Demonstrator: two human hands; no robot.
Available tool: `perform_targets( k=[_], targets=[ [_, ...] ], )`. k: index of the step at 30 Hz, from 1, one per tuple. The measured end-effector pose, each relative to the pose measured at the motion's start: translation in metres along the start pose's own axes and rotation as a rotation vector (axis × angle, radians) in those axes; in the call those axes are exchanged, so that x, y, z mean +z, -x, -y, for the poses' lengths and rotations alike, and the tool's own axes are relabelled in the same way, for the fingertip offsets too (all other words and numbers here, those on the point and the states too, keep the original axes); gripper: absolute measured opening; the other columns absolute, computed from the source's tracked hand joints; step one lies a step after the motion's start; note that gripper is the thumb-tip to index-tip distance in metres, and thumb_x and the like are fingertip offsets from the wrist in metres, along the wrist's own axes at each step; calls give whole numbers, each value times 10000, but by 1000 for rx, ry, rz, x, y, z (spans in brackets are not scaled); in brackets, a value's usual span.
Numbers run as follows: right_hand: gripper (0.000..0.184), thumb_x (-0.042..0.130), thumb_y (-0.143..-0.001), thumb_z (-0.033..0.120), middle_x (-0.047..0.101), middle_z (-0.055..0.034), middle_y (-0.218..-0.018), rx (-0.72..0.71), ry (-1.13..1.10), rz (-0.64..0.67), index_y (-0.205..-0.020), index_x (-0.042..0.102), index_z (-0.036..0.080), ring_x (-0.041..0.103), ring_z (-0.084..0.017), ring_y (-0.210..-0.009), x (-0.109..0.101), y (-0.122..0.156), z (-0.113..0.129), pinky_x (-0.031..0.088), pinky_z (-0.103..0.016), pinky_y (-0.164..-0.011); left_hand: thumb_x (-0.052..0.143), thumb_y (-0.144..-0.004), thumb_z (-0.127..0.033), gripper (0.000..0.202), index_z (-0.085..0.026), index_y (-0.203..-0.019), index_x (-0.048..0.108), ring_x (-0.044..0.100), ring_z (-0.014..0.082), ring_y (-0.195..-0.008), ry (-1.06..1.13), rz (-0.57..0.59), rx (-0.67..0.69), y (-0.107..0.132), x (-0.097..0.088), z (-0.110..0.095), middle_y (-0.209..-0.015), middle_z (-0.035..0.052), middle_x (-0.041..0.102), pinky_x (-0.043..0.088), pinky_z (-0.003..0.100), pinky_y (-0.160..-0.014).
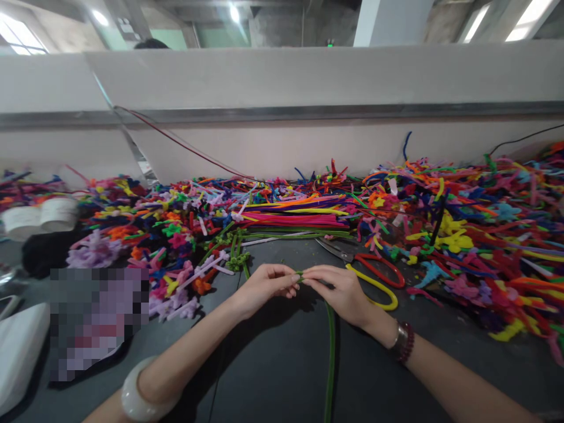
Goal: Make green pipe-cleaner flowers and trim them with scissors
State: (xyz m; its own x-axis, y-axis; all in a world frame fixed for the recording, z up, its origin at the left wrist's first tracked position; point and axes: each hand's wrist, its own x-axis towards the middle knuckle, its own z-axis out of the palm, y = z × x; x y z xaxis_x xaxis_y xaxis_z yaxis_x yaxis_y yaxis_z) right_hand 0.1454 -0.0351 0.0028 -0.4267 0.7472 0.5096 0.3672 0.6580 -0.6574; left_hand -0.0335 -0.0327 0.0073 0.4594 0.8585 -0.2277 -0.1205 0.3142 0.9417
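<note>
Both hands meet over the dark table, pinching a green pipe cleaner (329,358) between the fingertips. My left hand (269,284) closes thumb and fingers on its short end. My right hand (335,289) grips it close by, and the long part hangs down from under this hand toward the table's near edge. Most of the piece between the fingers is hidden. Scissors (379,269) with one red and one yellow handle lie just beyond my right hand. Several twisted green pieces (238,258) rest beyond my left hand.
Straight pipe cleaners (295,220) in pink, yellow and green lie ahead. Heaps of coloured pieces (493,235) spread along the low partition (282,147). White cups (57,212), a white box (22,352) and a blurred-out object (99,323) stand at left.
</note>
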Motion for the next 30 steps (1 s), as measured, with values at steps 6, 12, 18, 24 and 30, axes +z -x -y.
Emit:
perform_targets(
  k=[6,12,18,24,30],
  targets=[
    [136,564,-738,296,668,-33,-713,334,-250,-10,-756,665,207,607,-162,-635,2,-3,7,490,-281,-608,627,-666,-300,201,-101,-665,602,520,78,-514,-135,-44,88,0,2,-2,-568,0,571,434,199,-547],
    [163,618,-675,259,662,-17,-749,535,-547,22,-814,644,179,619,-147,-679,7,-5,5,504,-275,-669,609,-683,-303,207,-103,-645,577,527,81,-516,-182,-94,132,-1,2,-1,-573,1,573,439,204,-542],
    [197,640,-644,258,664,-18,-728,589,-602,67,-813,653,157,613,-135,-654,6,-4,2,498,-271,-660,590,-700,-316,220,-105,-645,562,542,85,-527,-190,-68,143,-1,3,1,-577,2,577,445,204,-547],
    [175,645,-638,265,648,-14,-585,647,-643,134,-729,671,118,579,-107,-533,-2,-10,3,474,-242,-573,590,-696,-328,227,-104,-667,565,559,101,-527,-267,-92,182,0,3,1,-569,4,581,457,220,-544],
    [176,646,-637,274,633,-14,-552,717,-733,122,-692,650,107,569,-96,-508,-2,-12,4,451,-226,-535,572,-712,-309,207,-105,-678,578,558,104,-525,-340,-96,203,-1,3,3,-559,8,587,452,217,-544]
  ],
)
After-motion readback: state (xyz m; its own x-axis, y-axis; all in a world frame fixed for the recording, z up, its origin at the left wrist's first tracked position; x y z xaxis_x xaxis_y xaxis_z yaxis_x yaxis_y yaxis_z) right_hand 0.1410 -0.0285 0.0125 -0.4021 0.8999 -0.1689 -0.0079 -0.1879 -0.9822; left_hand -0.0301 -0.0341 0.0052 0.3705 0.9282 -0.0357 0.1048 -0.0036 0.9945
